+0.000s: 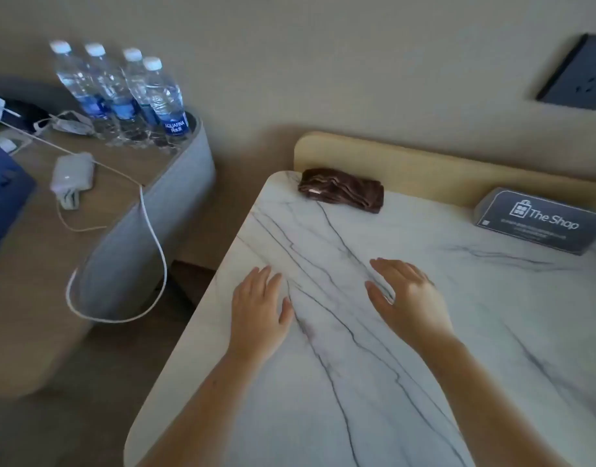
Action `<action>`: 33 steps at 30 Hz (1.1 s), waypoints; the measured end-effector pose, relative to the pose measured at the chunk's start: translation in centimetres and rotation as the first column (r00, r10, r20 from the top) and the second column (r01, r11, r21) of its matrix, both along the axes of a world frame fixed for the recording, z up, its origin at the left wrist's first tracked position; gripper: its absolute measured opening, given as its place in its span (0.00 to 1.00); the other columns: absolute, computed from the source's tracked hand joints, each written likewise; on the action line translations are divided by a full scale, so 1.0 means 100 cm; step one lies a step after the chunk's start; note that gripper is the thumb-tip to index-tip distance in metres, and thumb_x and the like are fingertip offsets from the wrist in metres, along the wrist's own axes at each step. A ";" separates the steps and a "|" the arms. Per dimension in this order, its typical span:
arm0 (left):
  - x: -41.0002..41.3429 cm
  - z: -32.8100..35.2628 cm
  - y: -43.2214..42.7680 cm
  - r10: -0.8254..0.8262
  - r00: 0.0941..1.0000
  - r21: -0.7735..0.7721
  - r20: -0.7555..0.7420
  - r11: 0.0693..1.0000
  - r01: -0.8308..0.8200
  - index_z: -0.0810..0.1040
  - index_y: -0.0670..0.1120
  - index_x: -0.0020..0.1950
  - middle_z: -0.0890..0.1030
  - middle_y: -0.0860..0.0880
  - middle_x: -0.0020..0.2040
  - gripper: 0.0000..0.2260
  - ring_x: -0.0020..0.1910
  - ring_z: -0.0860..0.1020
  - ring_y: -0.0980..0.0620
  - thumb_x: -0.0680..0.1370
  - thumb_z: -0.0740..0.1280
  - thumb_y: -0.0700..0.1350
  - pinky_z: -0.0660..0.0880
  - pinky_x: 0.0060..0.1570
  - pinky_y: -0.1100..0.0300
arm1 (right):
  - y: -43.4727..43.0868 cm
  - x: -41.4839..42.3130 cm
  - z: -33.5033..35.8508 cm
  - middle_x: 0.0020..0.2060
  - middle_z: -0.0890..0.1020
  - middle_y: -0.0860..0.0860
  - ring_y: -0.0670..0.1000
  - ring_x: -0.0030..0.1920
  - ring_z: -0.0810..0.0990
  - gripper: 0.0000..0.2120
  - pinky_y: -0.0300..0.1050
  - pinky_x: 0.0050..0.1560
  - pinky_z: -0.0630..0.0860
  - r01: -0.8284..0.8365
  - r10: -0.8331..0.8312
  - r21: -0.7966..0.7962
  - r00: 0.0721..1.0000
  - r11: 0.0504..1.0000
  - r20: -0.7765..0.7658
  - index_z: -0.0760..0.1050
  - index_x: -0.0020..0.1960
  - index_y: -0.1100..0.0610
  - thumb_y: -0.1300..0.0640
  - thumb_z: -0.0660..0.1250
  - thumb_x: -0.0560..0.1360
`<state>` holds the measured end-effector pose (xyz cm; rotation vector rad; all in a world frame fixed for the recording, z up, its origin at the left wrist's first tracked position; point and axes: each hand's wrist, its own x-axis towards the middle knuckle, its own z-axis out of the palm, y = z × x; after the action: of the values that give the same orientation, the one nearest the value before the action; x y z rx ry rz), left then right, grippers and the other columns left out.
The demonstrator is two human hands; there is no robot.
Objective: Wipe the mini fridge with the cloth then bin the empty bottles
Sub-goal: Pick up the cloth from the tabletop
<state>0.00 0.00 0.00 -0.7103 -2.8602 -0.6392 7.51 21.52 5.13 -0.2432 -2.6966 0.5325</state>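
Note:
A folded brown cloth [341, 191] lies at the far left corner of a white marble top [357, 382]. My left hand [259, 308] rests flat on the marble near its left edge, fingers apart, holding nothing. My right hand [407, 298] hovers or rests just to the right of it, palm down and fingers spread, also with nothing in it. Both hands are well short of the cloth. Several clear water bottles [121, 96] with white caps and blue labels stand upright on the far end of a wooden side table [37, 237] to the left. No fridge front is visible.
A grey "The Shop" sign [539, 220] stands at the back right of the marble. A white charger [72, 170] and its looping cable [155, 237] lie on the side table. A dark wall socket [576, 75] is on the wall. A gap separates the two surfaces.

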 end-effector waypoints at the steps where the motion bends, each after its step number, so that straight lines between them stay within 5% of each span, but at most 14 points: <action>1: -0.006 -0.005 -0.001 0.010 1.000 0.001 0.030 1.000 -0.010 0.76 0.38 0.59 0.76 0.38 0.61 0.17 0.62 0.72 0.38 0.72 0.69 0.42 0.70 0.58 0.45 | 0.004 -0.014 -0.004 0.53 0.82 0.56 0.59 0.54 0.79 0.15 0.56 0.54 0.76 -0.016 0.016 -0.004 1.000 1.000 -0.013 0.78 0.56 0.61 0.59 0.70 0.70; 12: -0.022 -0.017 -0.001 0.093 0.994 0.000 0.063 0.996 -0.093 0.77 0.41 0.60 0.74 0.41 0.64 0.22 0.64 0.71 0.42 0.69 0.67 0.50 0.70 0.59 0.45 | 0.031 -0.138 -0.033 0.55 0.79 0.61 0.62 0.56 0.77 0.18 0.58 0.57 0.73 -0.100 0.104 0.045 0.989 0.994 -0.102 0.76 0.58 0.64 0.58 0.71 0.70; 18: -0.023 -0.016 -0.001 0.095 0.990 -0.008 0.107 0.995 -0.095 0.75 0.43 0.63 0.70 0.43 0.68 0.23 0.69 0.66 0.45 0.71 0.65 0.51 0.67 0.63 0.46 | 0.052 -0.193 -0.042 0.63 0.73 0.61 0.63 0.64 0.69 0.25 0.62 0.65 0.63 -0.069 0.069 0.054 0.998 0.996 0.007 0.71 0.65 0.59 0.52 0.69 0.71; 27: -0.023 -0.017 0.000 0.095 0.992 0.004 0.082 0.995 -0.095 0.77 0.43 0.61 0.73 0.43 0.66 0.22 0.67 0.68 0.45 0.71 0.62 0.52 0.70 0.59 0.44 | 0.078 -0.238 -0.048 0.55 0.72 0.64 0.65 0.56 0.71 0.34 0.57 0.56 0.68 -0.057 0.019 0.179 0.978 0.982 0.207 0.60 0.71 0.50 0.47 0.69 0.69; 33: -0.023 -0.020 0.000 0.100 0.993 0.021 0.069 0.995 -0.102 0.77 0.43 0.60 0.73 0.43 0.66 0.21 0.67 0.69 0.44 0.70 0.66 0.50 0.70 0.59 0.44 | 0.078 -0.231 -0.044 0.53 0.76 0.62 0.64 0.55 0.72 0.29 0.56 0.57 0.67 -0.029 0.010 0.103 0.983 0.994 0.181 0.66 0.68 0.50 0.51 0.69 0.69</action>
<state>-2.31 0.05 -1.97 -0.5460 -2.9222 -0.6947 -15.55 29.28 0.72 -0.2469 -2.8954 0.3890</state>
